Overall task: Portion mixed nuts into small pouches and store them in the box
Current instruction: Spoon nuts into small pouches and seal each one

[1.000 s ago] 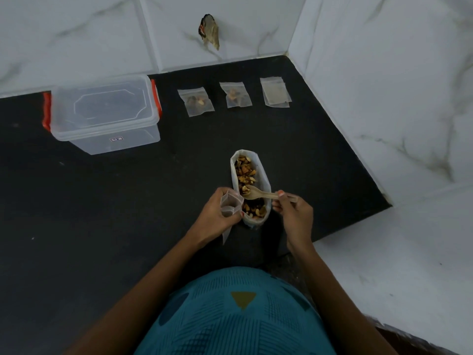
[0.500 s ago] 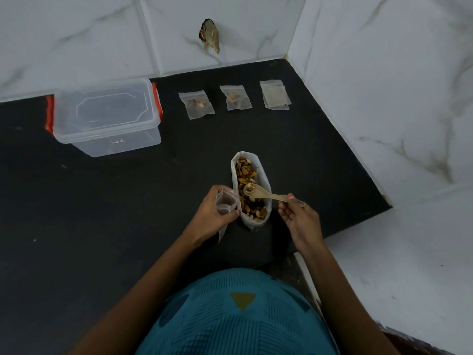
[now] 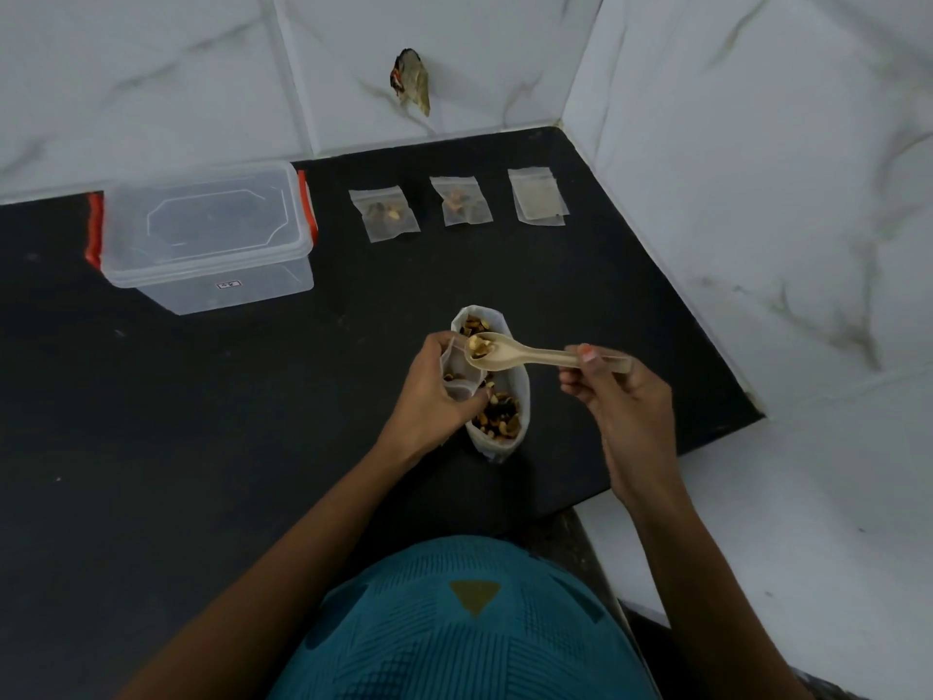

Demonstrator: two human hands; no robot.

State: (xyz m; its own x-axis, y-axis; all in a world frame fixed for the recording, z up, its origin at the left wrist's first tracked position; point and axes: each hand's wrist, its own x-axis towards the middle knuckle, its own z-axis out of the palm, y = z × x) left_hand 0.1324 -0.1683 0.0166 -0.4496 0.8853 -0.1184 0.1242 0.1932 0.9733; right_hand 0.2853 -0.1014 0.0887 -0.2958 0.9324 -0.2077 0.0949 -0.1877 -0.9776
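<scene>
Since the earlier frame the spoon (image 3: 530,355) had risen out of the bag (image 3: 505,431), loaded with nuts (image 3: 479,346), to the mouth of the pouch (image 3: 457,384). The pouch was light, limp film, best taken at the rim and kept spread. The left grip (image 3: 429,396) was curled round the pouch, holding it upright just beside the bag, over the desk (image 3: 252,447). The right grip (image 3: 621,396) pinched the handle end, wrist raised. The box (image 3: 207,234), lid on, stood well apart.

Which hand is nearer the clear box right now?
Left. The left hand, holding a small pouch, is below-right of the clear box; the right hand, with the spoon, lies farther right.
</scene>
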